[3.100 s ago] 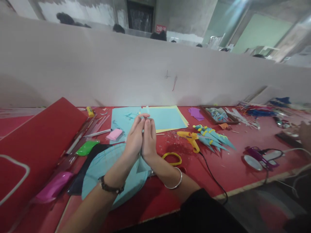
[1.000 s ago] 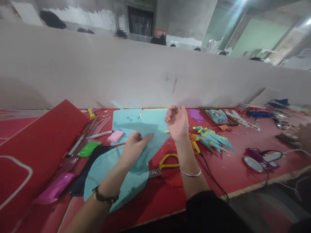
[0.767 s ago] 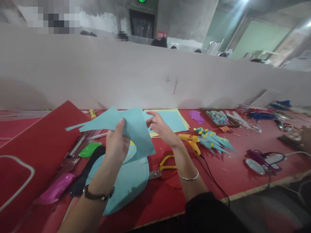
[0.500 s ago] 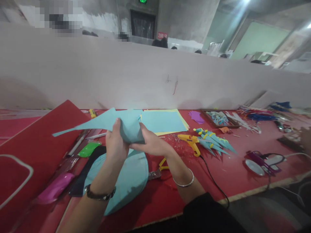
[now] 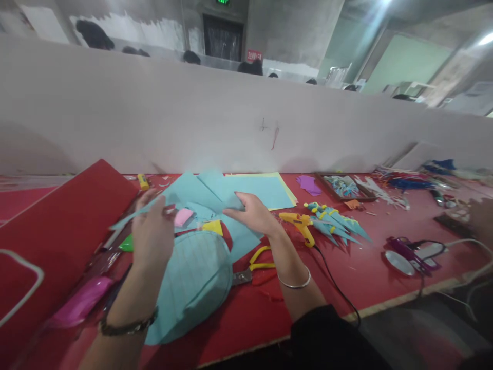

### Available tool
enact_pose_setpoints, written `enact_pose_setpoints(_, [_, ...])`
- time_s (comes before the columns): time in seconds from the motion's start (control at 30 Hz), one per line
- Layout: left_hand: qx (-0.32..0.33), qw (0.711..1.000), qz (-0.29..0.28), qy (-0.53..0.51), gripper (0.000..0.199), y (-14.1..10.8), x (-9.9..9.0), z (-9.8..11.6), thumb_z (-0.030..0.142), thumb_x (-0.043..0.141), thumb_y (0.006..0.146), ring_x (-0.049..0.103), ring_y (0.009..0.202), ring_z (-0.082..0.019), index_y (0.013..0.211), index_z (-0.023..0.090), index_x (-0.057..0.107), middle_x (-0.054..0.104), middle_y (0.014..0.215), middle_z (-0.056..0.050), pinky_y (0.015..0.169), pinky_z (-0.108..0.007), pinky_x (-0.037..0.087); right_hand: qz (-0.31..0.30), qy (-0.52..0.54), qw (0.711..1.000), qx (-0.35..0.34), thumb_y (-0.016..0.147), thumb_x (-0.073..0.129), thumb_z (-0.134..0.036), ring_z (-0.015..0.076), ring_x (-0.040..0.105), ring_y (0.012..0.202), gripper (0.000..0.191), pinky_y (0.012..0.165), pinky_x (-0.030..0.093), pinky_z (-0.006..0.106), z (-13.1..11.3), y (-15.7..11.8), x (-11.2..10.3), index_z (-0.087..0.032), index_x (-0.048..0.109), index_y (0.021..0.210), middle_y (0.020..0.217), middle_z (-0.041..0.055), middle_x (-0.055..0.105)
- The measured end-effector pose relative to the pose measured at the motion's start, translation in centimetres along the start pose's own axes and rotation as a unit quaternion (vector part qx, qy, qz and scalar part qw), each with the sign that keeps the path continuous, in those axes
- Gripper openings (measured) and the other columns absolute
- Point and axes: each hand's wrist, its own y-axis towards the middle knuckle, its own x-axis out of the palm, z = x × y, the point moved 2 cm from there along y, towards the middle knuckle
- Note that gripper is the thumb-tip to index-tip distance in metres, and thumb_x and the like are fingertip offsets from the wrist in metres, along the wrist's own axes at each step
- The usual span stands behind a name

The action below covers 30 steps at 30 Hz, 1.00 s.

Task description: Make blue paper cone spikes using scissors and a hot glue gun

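Observation:
My left hand [image 5: 154, 228] is raised at the left, smeared by motion, over the tapering end of a light blue paper [image 5: 187, 190]. Whether its fingers grip the paper is unclear. My right hand [image 5: 252, 215] has thumb and forefinger apart at the right part of the loosely spread paper. Below and nearer lies a rounded light blue piece with ruled lines [image 5: 196, 280]. A pink block [image 5: 183, 217] and a small yellow piece [image 5: 213, 227] show between them. A yellow-handled cutting tool [image 5: 246, 275] lies beside the ruled piece, under my right forearm.
Blue and yellow sheets [image 5: 262, 190] lie at the back. To the right are a yellow glue gun [image 5: 300, 223] with a cord, blue pointed paper shapes [image 5: 337, 223], a tray of scraps [image 5: 344, 187] and a purple device [image 5: 412, 254]. A red board [image 5: 65, 226] and pink packet [image 5: 82, 303] sit left.
The blue paper, earlier bent over between both hands, has spread out lower. My left hand has moved left, away from my right hand. The pink block and yellow piece have come into view.

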Motion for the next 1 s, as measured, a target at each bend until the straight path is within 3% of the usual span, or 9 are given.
enact_pose_setpoints(0.07, [0.089,0.99,0.109,0.0,0.034,-0.1,-1.6,1.6,0.024,0.059,0.076,0.056,0.086,-0.011,0.106,0.024,0.045,0.056,0.101,0.001,0.08,-0.025,0.045,-0.011,-0.018,1.0,0.01,0.08,0.055,-0.04,0.0103,0.039,0.06,0.03,0.056,0.031,0.023,0.0,0.0,-0.3,-0.019,0.043,0.063,0.062,-0.0041,0.045])
enact_pose_setpoints(0.13, [0.239,0.957,0.133,0.099,0.048,-0.7,-2.3,3.6,0.023,0.063,0.074,0.052,0.104,-0.015,0.117,0.024,0.043,0.052,0.118,-0.002,0.094,-0.032,0.041,-0.043,-0.038,0.998,0.011,0.08,0.056,-0.04,0.0096,0.036,0.058,0.033,0.054,0.029,0.022,-0.1,-0.1,-0.2,-0.019,0.039,0.06,0.059,-0.0047,0.042])
enact_pose_setpoints(0.2, [0.362,0.892,0.053,0.265,0.045,-1.5,-2.0,5.0,0.026,0.065,0.074,0.046,0.116,-0.023,0.116,0.023,0.05,0.052,0.123,-0.006,0.103,-0.042,0.032,-0.087,-0.051,0.995,-0.007,0.079,0.057,-0.038,0.0094,0.038,0.058,0.034,0.055,0.029,0.022,-0.3,-0.1,0.1,-0.019,0.039,0.059,0.059,-0.0046,0.044])
enact_pose_setpoints(0.27, [0.416,0.808,-0.12,0.399,0.037,-1.9,-0.9,5.1,0.033,0.065,0.074,0.044,0.12,-0.029,0.109,0.025,0.059,0.055,0.124,-0.007,0.106,-0.048,0.025,-0.141,-0.052,0.988,-0.039,0.079,0.058,-0.035,0.01,0.043,0.06,0.028,0.057,0.031,0.023,-0.5,-0.2,0.6,-0.019,0.044,0.062,0.063,-0.0038,0.05])
enact_pose_setpoints(0.4, [0.368,0.714,-0.384,0.456,0.053,-1.6,0.9,3.4,0.045,0.068,0.068,0.046,0.119,-0.031,0.117,0.03,0.057,0.057,0.124,-0.007,0.106,-0.05,0.023,-0.206,-0.068,0.973,-0.08,0.079,0.059,-0.029,0.0113,0.049,0.063,0.014,0.06,0.036,0.023,-0.7,-0.4,0.9,-0.019,0.054,0.071,0.069,-0.0026,0.057])
enact_pose_setpoints(0.53, [0.307,0.697,-0.45,0.465,0.059,-0.5,1.7,1.8,0.044,0.069,0.065,0.06,0.085,-0.023,0.119,0.026,0.054,0.066,0.085,-0.003,0.096,-0.046,0.033,-0.209,-0.096,0.971,-0.066,0.077,0.062,-0.028,0.0121,0.05,0.065,0.01,0.062,0.036,0.024,-0.7,-0.5,0.5,-0.019,0.057,0.076,0.072,-0.002,0.059])
enact_pose_setpoints(0.67, [0.264,0.655,-0.511,0.49,0.02,0.3,1.7,1.3,0.041,0.059,0.073,0.053,0.06,-0.017,0.072,0.022,0.064,0.06,0.061,0.0,0.069,-0.03,0.04,-0.19,-0.105,0.976,-0.034,0.077,0.061,-0.025,0.012,0.049,0.065,0.008,0.06,0.034,0.024,-0.7,-0.8,0.2,-0.019,0.057,0.079,0.071,-0.002,0.057])
enact_pose_setpoints(0.83, [0.154,0.707,-0.519,0.456,0.025,1.4,0.9,1.4,0.044,0.057,0.072,0.047,0.05,-0.013,0.064,0.022,0.062,0.056,0.055,0.001,0.048,-0.022,0.03,-0.11,-0.124,0.985,-0.046,0.078,0.061,-0.029,0.0161,0.053,0.077,0.031,0.069,0.039,0.028,-1.8,-1.3,0.0,-0.021,0.051,0.106,0.087,0.0025,0.058])
enact_pose_setpoints(1.0, [0.103,0.841,-0.407,0.341,0.015,2.6,-0.6,0.8,0.036,0.067,0.063,0.041,0.043,-0.01,0.062,0.021,0.065,0.046,0.043,0.006,0.046,-0.021,0.029,-0.112,-0.132,0.98,-0.104,0.079,0.06,-0.029,0.0194,0.053,0.092,0.019,0.084,0.038,0.034,-2.6,-1.2,0.2,-0.023,0.051,0.095,0.101,0.005,0.057])
